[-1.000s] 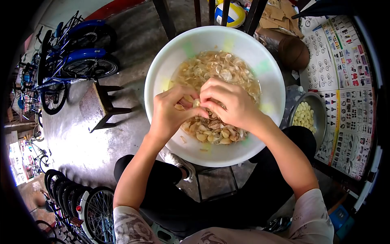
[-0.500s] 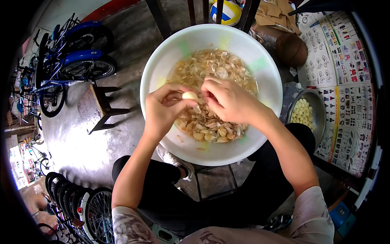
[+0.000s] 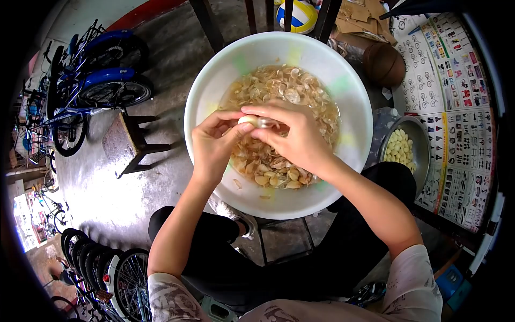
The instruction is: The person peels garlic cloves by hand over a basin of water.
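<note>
Between the fingertips of my left hand [image 3: 217, 138] is a pale garlic clove [image 3: 247, 119], held above the basin. My right hand [image 3: 294, 131] pinches a strip of thin skin [image 3: 266, 123] at the clove's right end, its thumb and fingers close against the clove. Below both hands, a wide white basin [image 3: 351, 115] holds water with a thick layer of loose garlic skins [image 3: 289, 86]. Several unpeeled cloves [image 3: 279, 178] lie among the skins near the basin's front side. At the right, peeled cloves [image 3: 399, 147] fill part of a metal bowl [image 3: 422, 140].
A small wooden stool [image 3: 126, 142] stands left of the basin, with blue bicycles [image 3: 110, 86] beyond it. Behind the basin are a slatted chair back [image 3: 214, 29] and a volleyball [image 3: 298, 16]. A brown basketball [image 3: 384, 64] sits near a printed sheet [image 3: 456, 107] on the right.
My right hand has moved left to meet the clove in my left hand and now pinches skin at its end. The clove has shifted slightly left and down.
</note>
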A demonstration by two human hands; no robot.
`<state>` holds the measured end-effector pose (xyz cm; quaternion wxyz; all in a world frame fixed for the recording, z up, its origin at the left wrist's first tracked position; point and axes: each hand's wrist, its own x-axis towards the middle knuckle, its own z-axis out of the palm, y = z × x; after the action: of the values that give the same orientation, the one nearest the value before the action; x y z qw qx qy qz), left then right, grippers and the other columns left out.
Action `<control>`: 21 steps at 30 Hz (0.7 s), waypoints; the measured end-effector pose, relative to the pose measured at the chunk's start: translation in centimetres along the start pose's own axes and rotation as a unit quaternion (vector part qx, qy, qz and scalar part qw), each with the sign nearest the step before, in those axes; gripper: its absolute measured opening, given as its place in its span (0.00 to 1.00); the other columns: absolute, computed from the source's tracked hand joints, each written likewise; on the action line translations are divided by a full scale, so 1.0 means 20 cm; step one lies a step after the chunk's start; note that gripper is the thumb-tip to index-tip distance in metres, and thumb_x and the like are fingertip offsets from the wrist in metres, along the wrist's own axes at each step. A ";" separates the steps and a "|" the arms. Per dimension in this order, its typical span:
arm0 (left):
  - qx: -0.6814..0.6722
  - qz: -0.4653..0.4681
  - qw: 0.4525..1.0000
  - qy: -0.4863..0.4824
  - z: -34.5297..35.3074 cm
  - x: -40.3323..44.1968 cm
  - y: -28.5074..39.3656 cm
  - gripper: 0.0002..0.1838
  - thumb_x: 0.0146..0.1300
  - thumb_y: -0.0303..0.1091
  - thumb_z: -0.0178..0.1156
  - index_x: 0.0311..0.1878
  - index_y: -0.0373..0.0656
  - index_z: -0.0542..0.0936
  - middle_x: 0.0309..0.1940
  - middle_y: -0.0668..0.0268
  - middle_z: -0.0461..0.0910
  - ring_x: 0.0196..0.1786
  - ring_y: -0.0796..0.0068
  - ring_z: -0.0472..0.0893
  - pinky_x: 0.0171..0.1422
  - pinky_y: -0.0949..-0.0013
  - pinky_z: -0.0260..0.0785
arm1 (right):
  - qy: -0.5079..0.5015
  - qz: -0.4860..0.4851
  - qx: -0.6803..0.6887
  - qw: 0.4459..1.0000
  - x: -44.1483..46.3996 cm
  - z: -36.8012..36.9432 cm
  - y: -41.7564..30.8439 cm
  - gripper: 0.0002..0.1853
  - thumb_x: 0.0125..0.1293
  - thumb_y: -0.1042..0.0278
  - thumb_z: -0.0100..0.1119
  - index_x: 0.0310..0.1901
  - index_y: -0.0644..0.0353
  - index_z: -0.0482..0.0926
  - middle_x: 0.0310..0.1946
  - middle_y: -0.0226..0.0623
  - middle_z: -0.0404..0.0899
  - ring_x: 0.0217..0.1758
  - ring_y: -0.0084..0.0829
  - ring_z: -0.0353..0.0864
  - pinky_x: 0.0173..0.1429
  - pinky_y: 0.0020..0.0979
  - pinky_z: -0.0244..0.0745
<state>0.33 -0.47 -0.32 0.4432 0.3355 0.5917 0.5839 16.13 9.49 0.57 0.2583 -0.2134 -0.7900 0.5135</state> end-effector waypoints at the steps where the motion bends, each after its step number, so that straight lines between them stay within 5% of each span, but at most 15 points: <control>1: -0.004 -0.001 1.000 0.007 0.01 -0.01 0.02 0.13 0.64 0.23 0.67 0.50 0.30 0.80 0.43 0.58 0.85 0.47 0.74 0.84 0.53 0.72 0.78 | 0.031 -0.006 0.001 0.999 0.00 0.01 0.01 0.23 0.56 0.75 0.73 0.55 0.58 0.83 0.43 0.38 0.85 0.42 0.29 0.85 0.44 0.28 0.81; 3: -0.008 -0.001 1.000 0.014 0.02 -0.01 0.03 0.12 0.64 0.24 0.68 0.49 0.30 0.80 0.42 0.58 0.85 0.46 0.75 0.83 0.52 0.72 0.77 | 0.092 -0.035 -0.002 0.995 0.01 0.02 0.01 0.15 0.57 0.80 0.70 0.47 0.61 0.87 0.35 0.39 0.85 0.35 0.28 0.85 0.38 0.27 0.79; 10: -0.033 -0.045 0.996 0.062 -0.04 0.02 0.01 0.09 0.70 0.31 0.63 0.50 0.39 0.78 0.43 0.68 0.81 0.46 0.82 0.79 0.50 0.76 0.72 | 0.081 -0.103 -0.032 0.991 0.01 -0.02 0.06 0.12 0.61 0.85 0.65 0.47 0.66 0.86 0.35 0.40 0.85 0.34 0.29 0.88 0.36 0.25 0.83; 17: -0.128 -0.111 0.983 0.075 -0.10 0.05 0.04 0.13 0.75 0.36 0.58 0.57 0.40 0.77 0.49 0.67 0.80 0.50 0.82 0.80 0.54 0.77 0.75 | 0.035 0.027 0.027 0.999 0.03 -0.12 0.00 0.07 0.64 0.81 0.63 0.43 0.69 0.86 0.35 0.41 0.86 0.37 0.30 0.89 0.41 0.25 0.85; 20: -0.123 -0.113 0.985 0.043 -0.08 0.05 0.05 0.17 0.75 0.34 0.58 0.62 0.39 0.75 0.52 0.64 0.81 0.54 0.79 0.81 0.57 0.77 0.75 | -0.049 0.114 0.067 0.990 0.04 -0.13 0.00 0.14 0.62 0.77 0.67 0.50 0.68 0.83 0.41 0.44 0.85 0.44 0.33 0.88 0.49 0.30 0.84; 21: -0.110 -0.111 0.987 0.030 -0.07 0.04 0.05 0.18 0.74 0.33 0.58 0.64 0.38 0.75 0.54 0.63 0.80 0.56 0.77 0.81 0.59 0.76 0.75 | -0.044 0.100 -0.036 0.993 0.04 -0.12 0.04 0.18 0.60 0.76 0.69 0.53 0.64 0.82 0.44 0.40 0.84 0.46 0.32 0.87 0.53 0.31 0.82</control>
<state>-1.43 -0.13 0.39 0.5215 0.1990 0.5705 0.6025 17.07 11.91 0.73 0.1626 -0.2778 -0.7930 0.5173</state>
